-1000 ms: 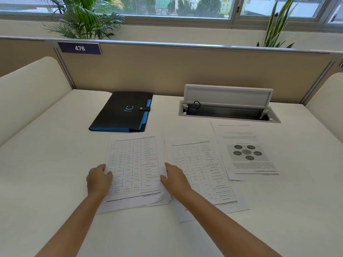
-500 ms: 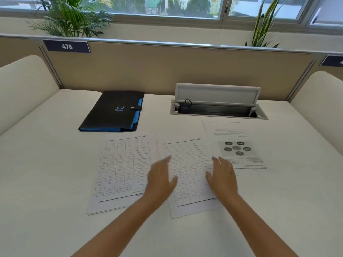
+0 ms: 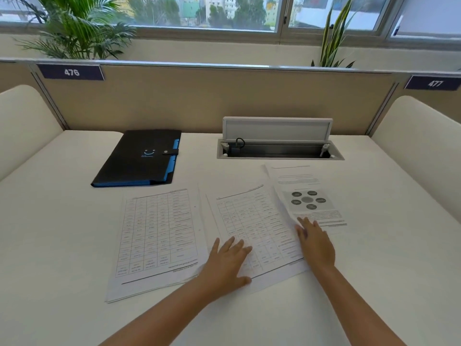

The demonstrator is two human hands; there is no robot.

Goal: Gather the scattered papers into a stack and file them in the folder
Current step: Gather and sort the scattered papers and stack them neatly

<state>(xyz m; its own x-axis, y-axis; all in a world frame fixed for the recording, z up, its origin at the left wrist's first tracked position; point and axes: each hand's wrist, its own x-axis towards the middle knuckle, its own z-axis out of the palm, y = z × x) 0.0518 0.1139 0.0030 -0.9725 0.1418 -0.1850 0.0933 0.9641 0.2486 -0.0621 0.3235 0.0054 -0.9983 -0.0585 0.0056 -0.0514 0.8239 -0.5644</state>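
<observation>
A small stack of table sheets point(image 3: 157, 236) lies left of centre on the white desk. Beside it is a single table sheet point(image 3: 254, 221); my left hand point(image 3: 228, 260) rests flat on its lower left part. My right hand point(image 3: 315, 242) lies with straight fingers at that sheet's right edge, which is lifted a little over a diagram sheet point(image 3: 306, 193). The black folder point(image 3: 139, 161) with blue tabs lies closed at the back left, apart from both hands.
An open cable tray point(image 3: 279, 148) with a raised lid is sunk into the desk behind the papers. Cream side partitions point(image 3: 421, 146) flank the desk and a beige divider panel runs along its back.
Both hands left the left stack and moved right onto the middle sheet. Its right edge now lifts over the diagram sheet.
</observation>
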